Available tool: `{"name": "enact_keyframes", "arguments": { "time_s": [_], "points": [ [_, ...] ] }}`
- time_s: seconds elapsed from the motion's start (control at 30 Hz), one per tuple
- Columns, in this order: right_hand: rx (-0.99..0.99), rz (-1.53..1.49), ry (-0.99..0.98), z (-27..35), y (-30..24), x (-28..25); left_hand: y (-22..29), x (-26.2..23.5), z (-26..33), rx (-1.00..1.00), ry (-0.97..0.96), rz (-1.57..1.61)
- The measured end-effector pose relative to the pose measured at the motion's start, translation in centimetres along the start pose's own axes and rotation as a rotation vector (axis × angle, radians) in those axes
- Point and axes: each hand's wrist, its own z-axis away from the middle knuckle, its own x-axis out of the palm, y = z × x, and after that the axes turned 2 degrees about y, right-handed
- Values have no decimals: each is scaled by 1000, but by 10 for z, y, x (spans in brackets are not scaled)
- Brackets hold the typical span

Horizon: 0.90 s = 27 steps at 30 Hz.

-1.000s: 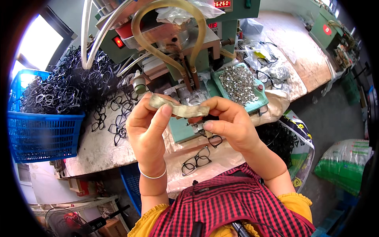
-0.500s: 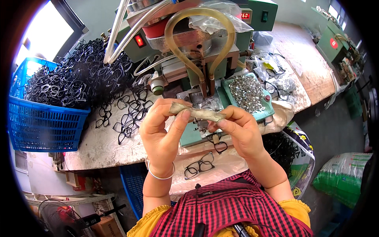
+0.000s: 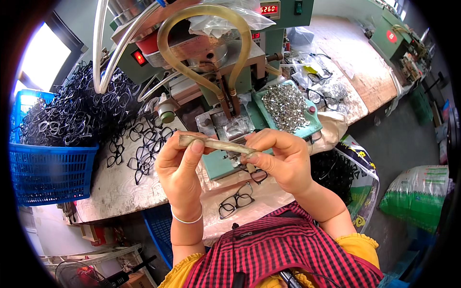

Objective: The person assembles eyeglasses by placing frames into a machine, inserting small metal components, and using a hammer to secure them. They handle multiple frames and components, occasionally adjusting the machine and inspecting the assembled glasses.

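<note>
A narrow, worn grey-beige strip [image 3: 218,143] is stretched between both hands in front of the machine; its exact kind is unclear. My left hand [image 3: 178,168] is closed on one end, the thumb pressed along it. My right hand [image 3: 284,161] pinches the other end between thumb and fingers. Just beyond the strip lies the machine's metal work block [image 3: 235,126], under two brown electrode-like prongs [image 3: 230,103]. Below my hands, a black eyeglass frame [image 3: 236,200] rests on the bench covering. Another black frame [image 3: 259,177] shows partly behind my right hand.
A blue basket [image 3: 53,168] heaped with black eyeglass frames stands at the left, with more frames [image 3: 144,144] loose beside it. A green tray [image 3: 313,126] of small metal parts sits right of the work block. A sack [image 3: 417,192] stands on the floor at right.
My view has shifted, so the machine and bench appear further left. Both hands still hold the strip, which looks straighter than before.
</note>
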Motion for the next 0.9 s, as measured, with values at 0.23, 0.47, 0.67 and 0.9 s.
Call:
{"name": "enact_keyframes", "arguments": {
  "time_s": [0.23, 0.47, 0.67, 0.9],
  "points": [
    [-40, -163, -72, -3, -5, -9, -19, 0, 20, -352, -2, 437],
    [33, -87, -73, -2, -8, -4, -17, -2, 17, -387, 57, 494],
    [35, -44, -76, -1, -9, -2, -17, -1, 17, -344, 55, 513],
    [136, -133, -38, 1, -12, 2, -14, -1, 18, -276, 80, 489]
  ]
}}
